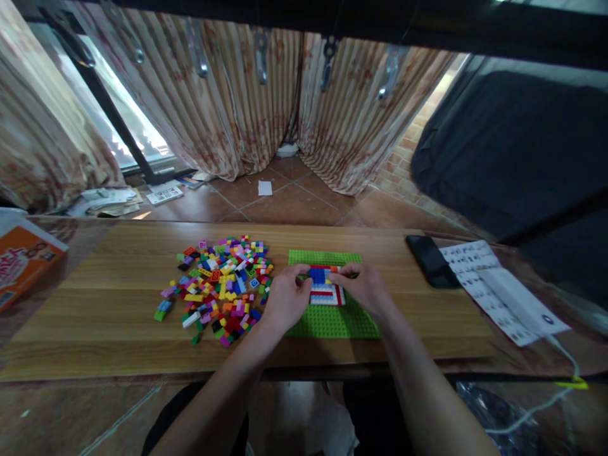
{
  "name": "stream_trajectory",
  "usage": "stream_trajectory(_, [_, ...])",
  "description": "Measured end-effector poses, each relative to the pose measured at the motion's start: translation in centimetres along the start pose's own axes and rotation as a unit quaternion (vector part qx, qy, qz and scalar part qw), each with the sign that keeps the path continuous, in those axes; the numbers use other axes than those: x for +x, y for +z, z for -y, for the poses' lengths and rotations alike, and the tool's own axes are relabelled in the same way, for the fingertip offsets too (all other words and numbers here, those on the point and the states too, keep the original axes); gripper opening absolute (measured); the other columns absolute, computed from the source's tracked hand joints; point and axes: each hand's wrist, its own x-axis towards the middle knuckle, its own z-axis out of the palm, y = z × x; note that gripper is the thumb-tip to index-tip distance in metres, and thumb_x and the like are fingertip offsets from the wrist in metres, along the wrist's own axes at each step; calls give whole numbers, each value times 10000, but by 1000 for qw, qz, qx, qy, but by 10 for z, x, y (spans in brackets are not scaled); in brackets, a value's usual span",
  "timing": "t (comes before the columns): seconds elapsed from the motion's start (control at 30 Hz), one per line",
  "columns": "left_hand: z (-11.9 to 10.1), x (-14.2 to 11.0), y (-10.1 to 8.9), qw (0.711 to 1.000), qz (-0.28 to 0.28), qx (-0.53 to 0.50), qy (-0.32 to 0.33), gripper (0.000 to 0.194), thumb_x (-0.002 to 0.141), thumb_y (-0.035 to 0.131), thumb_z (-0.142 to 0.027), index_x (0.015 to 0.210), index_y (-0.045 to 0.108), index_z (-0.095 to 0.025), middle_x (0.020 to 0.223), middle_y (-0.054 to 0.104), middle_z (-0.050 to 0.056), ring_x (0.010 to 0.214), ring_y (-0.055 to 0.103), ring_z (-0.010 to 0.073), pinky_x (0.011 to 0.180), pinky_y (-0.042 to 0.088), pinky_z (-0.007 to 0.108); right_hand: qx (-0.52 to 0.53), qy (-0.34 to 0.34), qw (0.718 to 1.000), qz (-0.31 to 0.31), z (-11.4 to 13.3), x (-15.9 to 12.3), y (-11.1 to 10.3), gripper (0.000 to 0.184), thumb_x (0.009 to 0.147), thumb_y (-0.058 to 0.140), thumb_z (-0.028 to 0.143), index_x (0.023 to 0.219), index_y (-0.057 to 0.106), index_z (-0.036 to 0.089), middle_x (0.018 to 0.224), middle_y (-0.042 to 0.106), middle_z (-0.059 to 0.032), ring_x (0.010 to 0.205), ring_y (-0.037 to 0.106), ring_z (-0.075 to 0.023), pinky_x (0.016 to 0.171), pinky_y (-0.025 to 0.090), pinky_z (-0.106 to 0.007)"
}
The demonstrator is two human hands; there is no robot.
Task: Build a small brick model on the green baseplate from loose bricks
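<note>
A flat patch of toy building bricks in white, blue and red, with a little orange and yellow, sits on a green studded baseplate. My left hand is at the patch's left edge, its thumb and forefinger curled close together beside the blue bricks. From the right, my right hand reaches over the patch's upper right corner with fingers pinched near the orange brick. Whatever lies between the fingertips of either hand is too small or hidden to make out.
Left of the baseplate spreads a heap of loose, many-coloured bricks on the wooden table. A black phone and a printed sheet with a white cabled device lie at right. An orange box stands far left.
</note>
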Motion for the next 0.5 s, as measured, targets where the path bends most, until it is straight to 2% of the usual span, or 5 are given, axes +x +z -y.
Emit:
stream_trajectory(0.07, [-1,2,-5,1000,-16,-5,1,220,820,564,-154,1008,679,-172,1002,727,63,803,668,163,794,538,305,83,16,996,-27,0,1,-4,348,681,712,494,598,641,164,551,615,-3,504,516,-120,503,369,-255])
stream_trajectory(0.13, [-1,4,-11,1000,-28,-9,0,199,822,567,-165,986,679,-171,981,728,59,752,660,150,749,535,288,155,27,984,-84,5,0,-8,394,714,679,533,573,594,175,504,553,23,458,457,-100,465,335,-244])
stream_trajectory(0.27, [2,9,-25,997,-64,-28,-14,178,843,550,-198,961,678,-161,901,731,55,713,657,148,702,523,275,182,-19,964,-195,20,-5,-5,421,770,631,543,560,571,184,457,433,58,435,363,-80,448,283,-237])
stream_trajectory(0.37, [5,13,-33,994,-100,-45,-16,162,847,550,-206,936,681,-171,859,732,38,751,668,150,706,518,259,166,-57,962,-207,27,-10,0,426,803,603,538,565,573,185,470,419,55,456,361,-84,467,291,-241])
stream_trajectory(0.5, [7,13,-37,993,-108,-52,-15,160,847,547,-203,922,685,-175,835,729,25,731,657,142,668,507,240,145,-93,964,-203,29,-14,5,437,843,568,529,575,574,184,495,427,47,485,379,-92,492,306,-247])
